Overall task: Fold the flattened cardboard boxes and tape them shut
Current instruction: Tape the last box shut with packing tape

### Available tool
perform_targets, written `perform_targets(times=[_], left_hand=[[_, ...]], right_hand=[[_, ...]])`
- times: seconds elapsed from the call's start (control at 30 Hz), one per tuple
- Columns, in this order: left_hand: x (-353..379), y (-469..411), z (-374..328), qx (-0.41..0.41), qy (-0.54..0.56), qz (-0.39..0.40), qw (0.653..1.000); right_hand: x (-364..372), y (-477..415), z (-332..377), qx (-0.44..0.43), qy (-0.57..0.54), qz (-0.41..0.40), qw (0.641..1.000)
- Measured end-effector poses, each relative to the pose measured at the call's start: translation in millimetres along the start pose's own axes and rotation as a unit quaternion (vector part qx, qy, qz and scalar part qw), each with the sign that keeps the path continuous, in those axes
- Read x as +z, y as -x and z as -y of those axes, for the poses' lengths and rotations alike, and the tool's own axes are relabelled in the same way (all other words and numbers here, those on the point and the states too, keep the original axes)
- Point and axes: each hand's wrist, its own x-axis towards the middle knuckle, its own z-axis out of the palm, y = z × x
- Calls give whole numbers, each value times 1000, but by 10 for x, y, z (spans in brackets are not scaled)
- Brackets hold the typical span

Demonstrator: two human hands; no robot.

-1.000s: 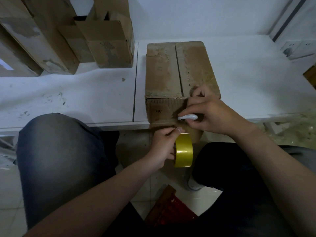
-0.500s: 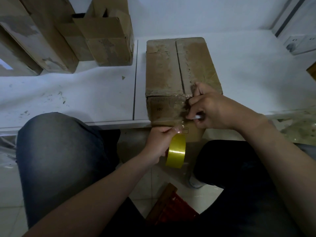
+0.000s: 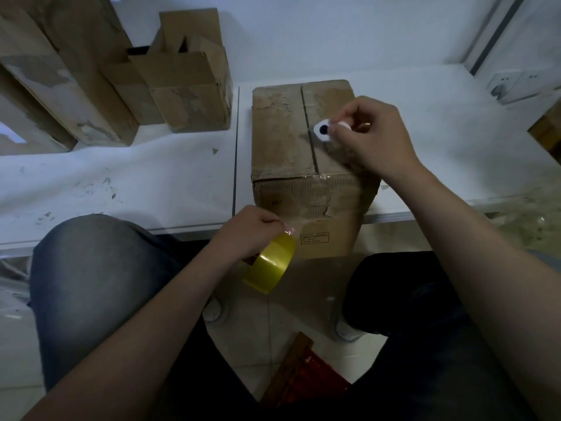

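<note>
Worn brown cardboard box [image 3: 279,132] sits on white table [image 3: 121,177], near end overhanging the edge. My left hand [image 3: 246,235] grips the yellow tape roll [image 3: 270,262]. My right hand [image 3: 373,138] pinches a small white cutter [image 3: 323,130] over the top seam. Box probably light, with soft walls; best steadied at the corners.

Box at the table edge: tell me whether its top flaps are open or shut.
Shut. Both top flaps of the box lie flat and meet along the middle seam.

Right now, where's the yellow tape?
Head view, centre: the left hand holds the round yellow tape roll below the white table edge, beside the brown cardboard box.
</note>
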Motion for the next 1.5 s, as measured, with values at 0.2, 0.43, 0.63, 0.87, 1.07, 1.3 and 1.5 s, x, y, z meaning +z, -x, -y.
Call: perform_targets(times=[0.2, 0.43, 0.63, 0.87, 1.07, 1.3, 1.5], left_hand=[[-42, 10, -32, 1, 8, 16, 1000], [-64, -10, -71, -6, 34, 18, 999], [-115, 9, -75, -8, 61, 21, 998], [-200, 204, -117, 9, 94, 13, 995], [-329, 507, -157, 31, 164, -1, 986], [-433, 780, -430, 65, 330, -14, 942], [-420, 781, -604, 64, 360, -34, 930]], right_hand=[[88, -97, -175, -40, 356, -1, 933], [241, 334, -298, -246, 430, 31, 868], [244, 462, -398, -235, 501, 34, 832], [373, 523, -255, -164, 494, 53, 852], [278, 665, 158, -110, 414, -7, 904], [247, 1045, 1002, 66, 103, 146, 982], [183, 992, 962, 7, 65, 114, 991]])
